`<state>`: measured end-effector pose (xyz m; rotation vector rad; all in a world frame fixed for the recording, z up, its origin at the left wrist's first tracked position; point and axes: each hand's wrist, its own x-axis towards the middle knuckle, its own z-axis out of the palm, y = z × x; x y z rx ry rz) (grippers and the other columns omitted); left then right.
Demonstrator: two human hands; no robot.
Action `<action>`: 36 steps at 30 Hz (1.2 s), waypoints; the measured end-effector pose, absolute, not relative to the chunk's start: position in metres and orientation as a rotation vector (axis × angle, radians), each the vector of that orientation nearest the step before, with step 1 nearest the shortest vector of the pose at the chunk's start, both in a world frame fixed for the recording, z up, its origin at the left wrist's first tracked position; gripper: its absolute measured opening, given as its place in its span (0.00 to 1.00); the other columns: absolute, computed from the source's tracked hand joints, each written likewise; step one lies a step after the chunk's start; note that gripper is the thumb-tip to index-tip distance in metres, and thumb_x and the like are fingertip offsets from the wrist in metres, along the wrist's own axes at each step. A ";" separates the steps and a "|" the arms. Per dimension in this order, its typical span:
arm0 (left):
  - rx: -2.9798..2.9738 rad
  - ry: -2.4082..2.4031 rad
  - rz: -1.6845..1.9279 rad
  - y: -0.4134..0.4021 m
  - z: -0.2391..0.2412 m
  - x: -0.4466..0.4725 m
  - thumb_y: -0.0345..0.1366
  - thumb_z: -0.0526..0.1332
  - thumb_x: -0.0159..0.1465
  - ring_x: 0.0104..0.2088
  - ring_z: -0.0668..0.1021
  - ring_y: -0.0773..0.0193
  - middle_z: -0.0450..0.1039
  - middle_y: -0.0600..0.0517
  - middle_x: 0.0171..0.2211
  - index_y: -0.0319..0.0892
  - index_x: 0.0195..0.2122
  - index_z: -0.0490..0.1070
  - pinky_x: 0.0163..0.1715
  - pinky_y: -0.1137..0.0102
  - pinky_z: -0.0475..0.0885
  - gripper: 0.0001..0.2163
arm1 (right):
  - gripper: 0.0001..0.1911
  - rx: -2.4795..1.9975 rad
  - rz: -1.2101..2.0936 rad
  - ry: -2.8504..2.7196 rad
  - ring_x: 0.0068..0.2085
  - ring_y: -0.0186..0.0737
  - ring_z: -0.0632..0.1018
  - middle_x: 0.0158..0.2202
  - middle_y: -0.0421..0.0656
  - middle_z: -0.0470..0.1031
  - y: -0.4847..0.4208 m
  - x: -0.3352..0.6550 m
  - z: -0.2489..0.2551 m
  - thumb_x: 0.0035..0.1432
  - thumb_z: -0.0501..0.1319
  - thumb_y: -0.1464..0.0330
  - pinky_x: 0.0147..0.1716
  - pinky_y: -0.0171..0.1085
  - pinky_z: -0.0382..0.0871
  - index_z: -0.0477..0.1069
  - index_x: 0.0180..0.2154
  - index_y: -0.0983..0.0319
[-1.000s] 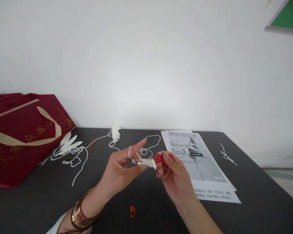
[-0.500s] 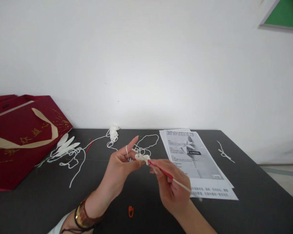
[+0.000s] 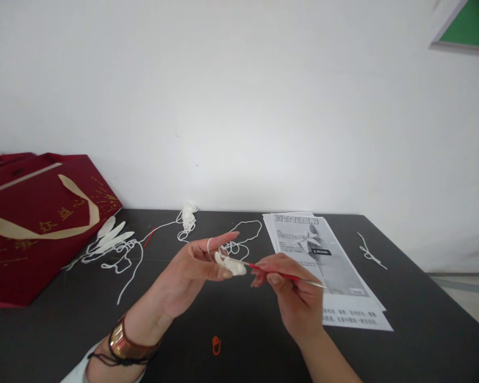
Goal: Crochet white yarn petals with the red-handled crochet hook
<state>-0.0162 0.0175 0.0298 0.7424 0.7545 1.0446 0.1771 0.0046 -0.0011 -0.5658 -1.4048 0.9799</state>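
My left hand pinches a small white crocheted piece between thumb and middle finger, with white yarn looped over the outstretched index finger. My right hand grips a red-handled crochet hook like a pencil, its metal tip pointing left into the white piece. Both hands hover above the dark table. The yarn strand trails back across the table behind my hands.
A dark red gift bag with a beige ribbon handle lies at the left. White crocheted petals and tangled yarn lie beside it. Printed sheets sit at the right, a yarn scrap beyond them. An orange stitch marker lies near me.
My right hand has shifted right and turned the hook flatter, tip still in the white piece. My left index finger has lowered to point right.
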 end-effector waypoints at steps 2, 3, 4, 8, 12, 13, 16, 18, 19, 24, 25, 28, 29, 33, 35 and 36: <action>0.759 0.776 1.042 0.017 0.031 -0.018 0.21 0.70 0.44 0.26 0.76 0.69 0.79 0.54 0.25 0.41 0.46 0.78 0.31 0.74 0.65 0.26 | 0.08 -0.545 1.047 -1.342 0.29 0.37 0.77 0.33 0.43 0.77 0.006 0.179 0.000 0.62 0.60 0.72 0.27 0.37 0.72 0.77 0.40 0.57; 0.766 0.778 1.037 0.017 0.032 -0.018 0.20 0.70 0.44 0.26 0.76 0.69 0.79 0.54 0.25 0.41 0.46 0.78 0.30 0.75 0.65 0.26 | 0.08 -0.533 1.068 -1.324 0.29 0.37 0.77 0.33 0.43 0.76 0.006 0.179 0.001 0.62 0.60 0.71 0.27 0.37 0.72 0.77 0.40 0.57; 0.771 0.771 1.029 0.017 0.032 -0.019 0.20 0.70 0.43 0.26 0.76 0.68 0.79 0.54 0.25 0.42 0.46 0.78 0.30 0.75 0.65 0.27 | 0.08 -0.521 1.082 -1.317 0.29 0.37 0.77 0.33 0.43 0.76 0.007 0.181 0.001 0.61 0.60 0.71 0.27 0.37 0.72 0.77 0.40 0.57; 0.766 0.729 0.974 0.017 0.031 -0.021 0.20 0.69 0.43 0.24 0.75 0.68 0.78 0.54 0.23 0.42 0.47 0.78 0.28 0.75 0.65 0.27 | 0.07 -0.510 1.102 -1.323 0.29 0.38 0.78 0.33 0.44 0.77 0.008 0.185 0.003 0.61 0.61 0.70 0.26 0.37 0.73 0.77 0.39 0.58; 0.741 0.701 0.928 0.018 0.031 -0.024 0.19 0.68 0.41 0.23 0.73 0.69 0.76 0.55 0.22 0.41 0.46 0.78 0.26 0.75 0.64 0.28 | 0.06 -0.495 1.127 -1.330 0.29 0.39 0.78 0.33 0.44 0.77 0.010 0.189 0.005 0.60 0.62 0.69 0.26 0.38 0.74 0.78 0.38 0.58; 0.735 0.694 0.920 0.018 0.031 -0.025 0.19 0.67 0.41 0.23 0.72 0.69 0.75 0.55 0.22 0.41 0.46 0.79 0.25 0.75 0.63 0.28 | 0.06 -0.491 1.132 -1.336 0.29 0.39 0.78 0.33 0.44 0.77 0.010 0.190 0.006 0.60 0.62 0.69 0.25 0.38 0.74 0.78 0.38 0.58; 0.733 0.682 0.883 0.019 0.030 -0.026 0.19 0.67 0.39 0.21 0.71 0.70 0.75 0.55 0.21 0.40 0.43 0.80 0.22 0.75 0.61 0.27 | 0.06 -0.470 1.149 -1.355 0.28 0.39 0.78 0.32 0.44 0.77 0.011 0.192 0.008 0.60 0.62 0.68 0.24 0.37 0.74 0.78 0.38 0.59; 0.743 0.664 0.854 0.019 0.030 -0.026 0.19 0.67 0.39 0.20 0.71 0.71 0.75 0.54 0.22 0.40 0.42 0.80 0.20 0.76 0.61 0.26 | 0.06 -0.452 1.169 -1.352 0.28 0.39 0.78 0.31 0.44 0.77 0.011 0.194 0.008 0.60 0.62 0.68 0.24 0.37 0.74 0.78 0.38 0.59; 0.748 0.653 0.839 0.019 0.030 -0.027 0.19 0.67 0.39 0.20 0.71 0.71 0.75 0.54 0.22 0.40 0.41 0.81 0.20 0.76 0.61 0.26 | 0.06 -0.450 1.183 -1.348 0.28 0.38 0.78 0.31 0.44 0.76 0.011 0.194 0.008 0.60 0.62 0.68 0.24 0.37 0.75 0.78 0.38 0.58; 0.767 0.611 0.781 0.019 0.029 -0.029 0.19 0.67 0.38 0.19 0.70 0.71 0.74 0.54 0.22 0.40 0.39 0.81 0.18 0.76 0.60 0.24 | 0.05 -0.441 1.238 -1.333 0.28 0.38 0.78 0.29 0.43 0.76 0.011 0.195 0.010 0.59 0.63 0.67 0.24 0.36 0.75 0.79 0.36 0.58; 0.776 0.604 0.769 0.019 0.028 -0.030 0.20 0.67 0.39 0.19 0.70 0.70 0.73 0.54 0.21 0.41 0.39 0.81 0.18 0.76 0.60 0.24 | 0.05 -0.435 1.240 -1.332 0.28 0.38 0.78 0.28 0.43 0.76 0.011 0.195 0.011 0.59 0.63 0.67 0.23 0.35 0.75 0.79 0.36 0.58; 0.794 0.589 0.736 0.020 0.027 -0.031 0.20 0.66 0.38 0.20 0.71 0.68 0.74 0.54 0.19 0.41 0.39 0.82 0.18 0.75 0.61 0.24 | 0.05 -0.422 1.235 -1.350 0.28 0.38 0.78 0.28 0.43 0.76 0.011 0.195 0.014 0.59 0.63 0.67 0.23 0.35 0.75 0.79 0.36 0.58; 0.792 0.582 0.729 0.020 0.027 -0.032 0.20 0.66 0.38 0.20 0.71 0.68 0.74 0.54 0.19 0.41 0.39 0.82 0.18 0.75 0.61 0.24 | 0.05 -0.417 1.229 -1.366 0.27 0.38 0.78 0.29 0.43 0.76 0.010 0.195 0.014 0.59 0.63 0.67 0.23 0.35 0.75 0.79 0.37 0.58; 0.787 0.559 0.717 0.021 0.024 -0.033 0.19 0.66 0.38 0.20 0.73 0.68 0.74 0.55 0.18 0.41 0.40 0.81 0.18 0.77 0.63 0.25 | 0.06 -0.391 1.181 -1.437 0.27 0.37 0.79 0.31 0.44 0.77 0.009 0.197 0.014 0.60 0.63 0.68 0.24 0.35 0.76 0.79 0.38 0.58; 0.803 0.578 0.709 0.021 0.024 -0.033 0.19 0.66 0.38 0.20 0.74 0.69 0.75 0.55 0.19 0.42 0.40 0.81 0.19 0.77 0.65 0.25 | 0.06 -0.384 1.183 -1.435 0.28 0.36 0.79 0.32 0.44 0.77 0.009 0.198 0.013 0.60 0.63 0.69 0.24 0.34 0.76 0.79 0.38 0.59; 0.813 0.594 0.705 0.021 0.024 -0.033 0.19 0.67 0.38 0.20 0.74 0.69 0.75 0.55 0.20 0.42 0.40 0.81 0.19 0.78 0.65 0.26 | 0.06 -0.382 1.196 -1.422 0.28 0.36 0.79 0.32 0.44 0.77 0.009 0.198 0.012 0.60 0.63 0.69 0.24 0.34 0.76 0.79 0.38 0.59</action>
